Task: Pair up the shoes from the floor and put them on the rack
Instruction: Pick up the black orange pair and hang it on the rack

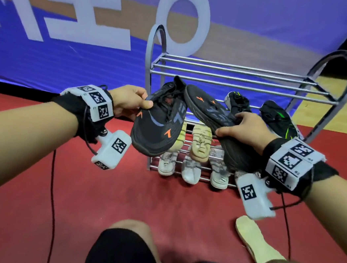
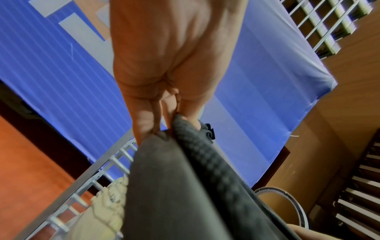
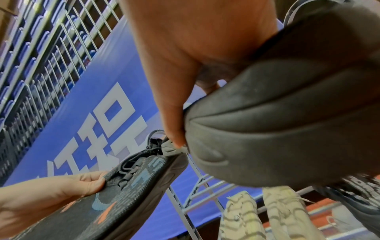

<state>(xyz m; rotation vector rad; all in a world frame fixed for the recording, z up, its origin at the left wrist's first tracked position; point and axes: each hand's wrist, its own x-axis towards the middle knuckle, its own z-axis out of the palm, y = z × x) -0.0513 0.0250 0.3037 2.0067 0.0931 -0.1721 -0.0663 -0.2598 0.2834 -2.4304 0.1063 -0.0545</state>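
Pinching one black shoe (image 1: 158,128) in the left hand (image 1: 127,102) and gripping its mate (image 1: 215,122) with the right hand (image 1: 246,131), the person held both before the rack (image 1: 236,78), seemingly to shelve them as a pair.

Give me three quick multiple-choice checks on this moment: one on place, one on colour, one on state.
1. Which tier of the grey metal shoe rack carries no shoes?
A. top
B. middle
C. bottom

2. What colour are the arrow marks on the black knit sneaker held by the left hand?
A. green
B. orange
C. white

3. What is the right hand doing?
A. hanging idle
B. pressing the floor
C. gripping the matching black sneaker

Answers: 1 A, its bars are bare; 2 B, orange marks show on its side; 3 C, fingers wrap its sole.
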